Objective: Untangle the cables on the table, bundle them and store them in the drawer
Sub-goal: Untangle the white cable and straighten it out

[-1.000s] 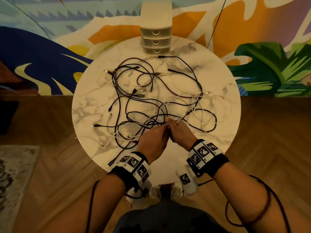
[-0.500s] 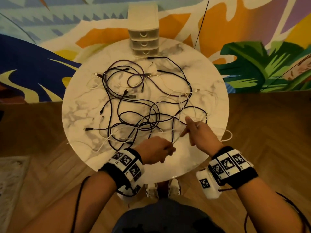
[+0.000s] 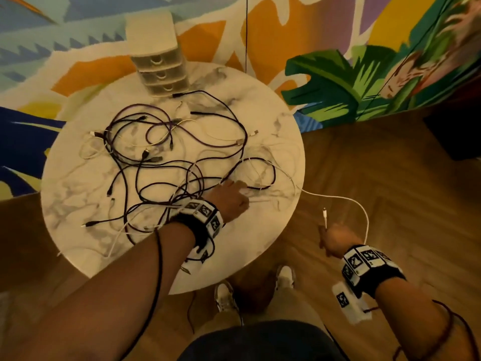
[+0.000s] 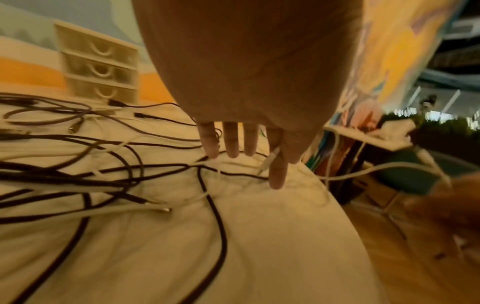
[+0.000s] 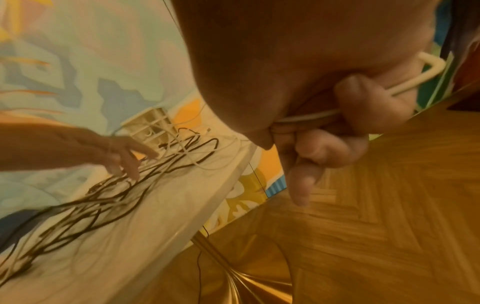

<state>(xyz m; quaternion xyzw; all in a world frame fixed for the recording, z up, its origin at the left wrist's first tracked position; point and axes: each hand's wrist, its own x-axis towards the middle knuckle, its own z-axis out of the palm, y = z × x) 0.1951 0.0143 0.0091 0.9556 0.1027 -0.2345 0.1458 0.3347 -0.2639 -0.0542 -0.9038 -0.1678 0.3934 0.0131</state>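
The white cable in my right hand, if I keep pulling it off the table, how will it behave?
Likely floppy: the white cable sags in an arc between the table and your right hand. Probably light. It may snag, since it runs into the tangled cables under your left hand.

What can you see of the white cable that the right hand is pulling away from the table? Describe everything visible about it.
The white cable is thin, smooth and looks plastic-coated. It leaves the tangle near the table edge, arcs through the air over the wooden floor and bends down into the right hand, whose curled fingers grip it. Its short plug end sticks up beside that hand. The left hand rests on the tangle.
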